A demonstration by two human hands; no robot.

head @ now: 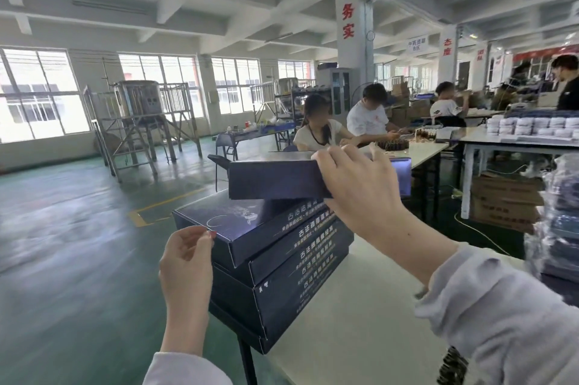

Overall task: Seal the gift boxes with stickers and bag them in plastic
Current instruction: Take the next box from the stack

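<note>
A stack of several dark blue gift boxes (282, 259) with white lettering stands at the left corner of a white table (360, 322). My right hand (357, 187) grips the top gift box (272, 179), held tilted just above the stack. My left hand (188, 256) hovers at the stack's left end, thumb and forefinger pinched together on something small and clear by the box corner; I cannot tell what it is.
Bagged boxes in plastic (560, 221) pile up at the right edge of the table. Other people (316, 127) work at tables beyond. Cardboard cartons (504, 199) sit under a far table. Green floor (78, 243) lies to the left, with metal stands (138, 121) by the windows.
</note>
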